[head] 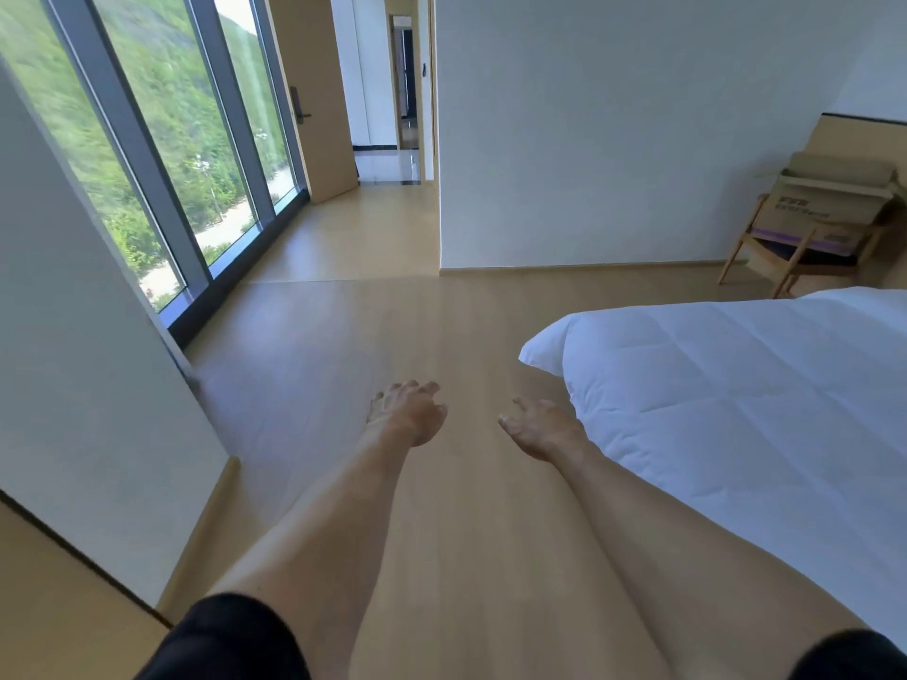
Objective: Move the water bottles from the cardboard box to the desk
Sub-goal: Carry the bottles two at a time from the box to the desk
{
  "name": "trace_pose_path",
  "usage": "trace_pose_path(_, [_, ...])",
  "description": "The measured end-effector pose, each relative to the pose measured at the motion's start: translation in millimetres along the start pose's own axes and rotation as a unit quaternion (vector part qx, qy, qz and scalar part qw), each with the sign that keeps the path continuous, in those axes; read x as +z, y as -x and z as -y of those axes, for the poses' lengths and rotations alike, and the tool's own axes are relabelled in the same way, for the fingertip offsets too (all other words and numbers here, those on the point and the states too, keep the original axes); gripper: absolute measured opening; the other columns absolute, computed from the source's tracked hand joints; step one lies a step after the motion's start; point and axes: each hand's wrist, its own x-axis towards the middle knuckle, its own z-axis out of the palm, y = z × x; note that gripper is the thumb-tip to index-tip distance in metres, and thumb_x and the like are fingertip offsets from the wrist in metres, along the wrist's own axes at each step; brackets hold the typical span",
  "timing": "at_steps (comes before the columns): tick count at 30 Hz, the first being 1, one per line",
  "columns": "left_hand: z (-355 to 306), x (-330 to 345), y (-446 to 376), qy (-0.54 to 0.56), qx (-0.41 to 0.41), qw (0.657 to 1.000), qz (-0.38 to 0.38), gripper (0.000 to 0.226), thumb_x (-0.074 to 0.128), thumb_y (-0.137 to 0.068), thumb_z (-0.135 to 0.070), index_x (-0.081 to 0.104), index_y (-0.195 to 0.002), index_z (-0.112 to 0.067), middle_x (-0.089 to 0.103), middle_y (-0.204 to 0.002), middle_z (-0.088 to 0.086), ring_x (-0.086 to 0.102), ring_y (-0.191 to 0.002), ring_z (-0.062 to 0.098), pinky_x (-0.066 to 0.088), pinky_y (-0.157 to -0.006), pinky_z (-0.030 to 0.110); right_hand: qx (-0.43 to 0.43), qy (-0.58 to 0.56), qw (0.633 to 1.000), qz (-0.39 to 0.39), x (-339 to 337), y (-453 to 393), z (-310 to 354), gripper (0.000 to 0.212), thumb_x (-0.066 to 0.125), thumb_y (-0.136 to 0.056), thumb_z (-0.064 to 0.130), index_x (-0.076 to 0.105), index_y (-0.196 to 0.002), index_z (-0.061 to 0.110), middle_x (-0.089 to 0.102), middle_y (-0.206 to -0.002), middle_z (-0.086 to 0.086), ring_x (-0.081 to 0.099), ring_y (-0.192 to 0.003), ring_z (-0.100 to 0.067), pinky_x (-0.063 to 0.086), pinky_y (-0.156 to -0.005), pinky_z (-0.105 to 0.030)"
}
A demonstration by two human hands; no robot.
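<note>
empty-handed, heading for the brown printed cardboard box (829, 208) on the light wooden armchair (795, 247) by the far wall.

my left hand (410, 414) and right hand (542, 429) hang loose, fingers spread, holding nothing; i judge i should round the white quilted bed (736, 385) corner and reach in from above. no bottles or desk show; the box's inside is hidden.

Pale wood floor (373, 336), white walls (613, 130), tall windows (162, 139) at left showing a green hillside, white bed (736, 385) at right, open door (314, 90) beyond.
</note>
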Motion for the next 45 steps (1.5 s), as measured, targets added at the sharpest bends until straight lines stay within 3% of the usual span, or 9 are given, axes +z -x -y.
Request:
trace_pose_path(11, [-14.8, -33.7, -190.2, -0.002, -0.003, 1.000, -0.013, 0.051, 0.037, -0.104, -0.043, 0.036, -0.154, -0.031, 0.039, -0.158, 0.003, 0.035, -0.145, 0.026, 0.028, -0.118, 0.041, -0.037, 0.042, 0.998, -0.012, -56.1, -186.8, 12.4, 0.061, 0.032, -0.102, 0.056, 0.032, -0.154, 0.025, 0.040, -0.157, -0.004, 0.041, -0.142, -0.026, 0.033, -0.112, -0.044])
trace_pose_path(15, [-11.1, -35.1, -268.5, -0.004, 0.015, 1.000, -0.010, 0.052, 0.038, -0.104, -0.043, 0.036, -0.154, -0.031, 0.040, -0.158, 0.002, 0.036, -0.145, 0.025, 0.028, -0.117, 0.040, -0.021, 0.053, 0.998, -0.017, -68.7, -250.7, 15.5, 0.060, 0.032, -0.101, 0.056, 0.032, -0.154, 0.028, 0.046, -0.151, -0.007, 0.044, -0.137, -0.029, 0.037, -0.105, -0.044])
trace_pose_path(29, [34.0, -92.9, -585.2, -0.001, 0.064, 0.998, 0.019, 0.052, 0.040, -0.102, -0.040, 0.036, -0.153, -0.033, 0.042, -0.156, 0.002, 0.038, -0.143, 0.027, 0.029, -0.115, 0.040, 0.058, 0.035, 0.997, -0.024, -147.0, -508.5, 71.6, 0.061, 0.036, -0.103, 0.054, 0.028, -0.158, 0.029, 0.037, -0.159, -0.004, 0.036, -0.145, -0.027, 0.033, -0.114, -0.041])
trace_pose_path(39, [13.6, -107.6, -737.0, -0.006, 0.102, 0.995, 0.016, 0.053, 0.040, -0.101, -0.043, 0.036, -0.153, -0.034, 0.041, -0.156, 0.002, 0.038, -0.143, 0.027, 0.029, -0.114, 0.041, 0.072, 0.019, 0.997, -0.032, -173.4, -659.5, 76.0, 0.061, 0.038, -0.101, 0.056, 0.028, -0.156, 0.032, 0.042, -0.156, -0.006, 0.039, -0.142, -0.030, 0.033, -0.112, -0.041])
trace_pose_path(45, [-3.7, -116.2, -844.4, -0.029, 0.095, 0.995, 0.014, 0.052, 0.039, -0.100, -0.043, 0.037, -0.152, -0.036, 0.042, -0.154, 0.000, 0.038, -0.142, 0.027, 0.028, -0.113, 0.043, 0.066, 0.035, 0.997, -0.027, -193.3, -774.3, 67.9, 0.060, 0.039, -0.100, 0.057, 0.038, -0.152, 0.026, 0.045, -0.153, -0.008, 0.042, -0.140, -0.031, 0.034, -0.110, -0.041])
